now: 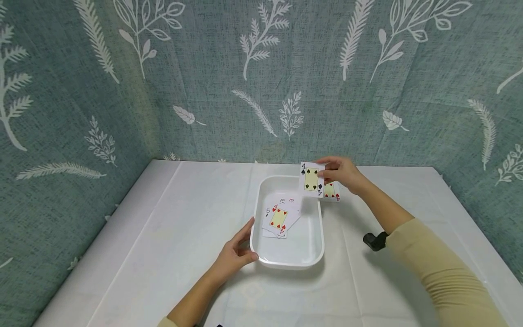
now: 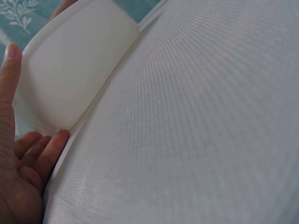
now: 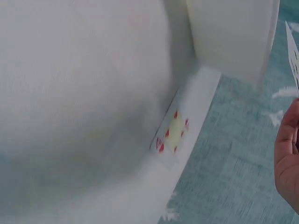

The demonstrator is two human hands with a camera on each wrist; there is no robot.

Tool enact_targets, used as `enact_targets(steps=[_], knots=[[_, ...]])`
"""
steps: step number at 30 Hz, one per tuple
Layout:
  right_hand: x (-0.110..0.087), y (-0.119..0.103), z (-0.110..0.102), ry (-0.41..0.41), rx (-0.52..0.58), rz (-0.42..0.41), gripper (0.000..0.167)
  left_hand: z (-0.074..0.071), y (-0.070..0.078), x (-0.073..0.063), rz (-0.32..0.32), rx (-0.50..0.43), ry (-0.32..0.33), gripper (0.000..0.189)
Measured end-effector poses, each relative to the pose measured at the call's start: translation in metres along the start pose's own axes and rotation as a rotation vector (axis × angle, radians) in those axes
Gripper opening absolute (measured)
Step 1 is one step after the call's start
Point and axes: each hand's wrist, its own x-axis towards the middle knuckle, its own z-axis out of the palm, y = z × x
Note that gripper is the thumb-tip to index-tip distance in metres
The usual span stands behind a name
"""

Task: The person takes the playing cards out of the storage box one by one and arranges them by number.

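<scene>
My right hand [image 1: 341,172] pinches a four of spades playing card [image 1: 311,179] by its right edge, holding it upright over the far right rim of a white tray [image 1: 302,254]. In the right wrist view the card's edge shows above the fingers. My left hand [image 1: 234,252] touches the tray's near left corner, its thumb at the rim and its fingers spread along the side. Inside the tray several cards overlap, a red four [image 1: 278,218] on top. Another red four [image 1: 332,192] lies on the table just right of the tray, partly covered by the held card in the head view.
A white cloth covers the table [image 1: 163,236]. Patterned green fabric [image 1: 220,118] rises behind it and along the sides. A small black object [image 1: 375,241] shows against the right sleeve [image 1: 433,263].
</scene>
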Motion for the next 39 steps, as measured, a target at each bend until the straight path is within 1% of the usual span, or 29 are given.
enact_targets(steps=[4,10,15,21,27,33,39], knots=[[-0.001,0.004,-0.013,-0.004,-0.039,0.008,0.045,0.000,0.000,-0.001,-0.007,-0.003,-0.001,0.088],[-0.002,0.013,-0.030,-0.002,-0.090,0.029,0.046,-0.001,0.000,-0.001,0.009,-0.011,-0.003,0.087],[-0.003,0.023,-0.044,0.023,-0.104,0.068,0.048,-0.002,0.001,-0.002,0.011,-0.013,-0.010,0.087],[-0.005,0.033,-0.060,0.036,-0.159,0.115,0.048,-0.002,0.001,-0.002,0.011,-0.011,-0.010,0.087],[-0.007,0.042,-0.071,0.025,-0.193,0.133,0.048,-0.002,0.002,-0.002,0.019,-0.017,-0.009,0.088],[-0.010,0.054,-0.079,0.012,-0.222,0.139,0.048,-0.003,0.001,-0.003,0.004,-0.012,-0.010,0.088],[-0.011,0.066,-0.085,0.027,-0.242,0.194,0.049,-0.002,0.000,-0.003,0.002,-0.012,-0.014,0.086]])
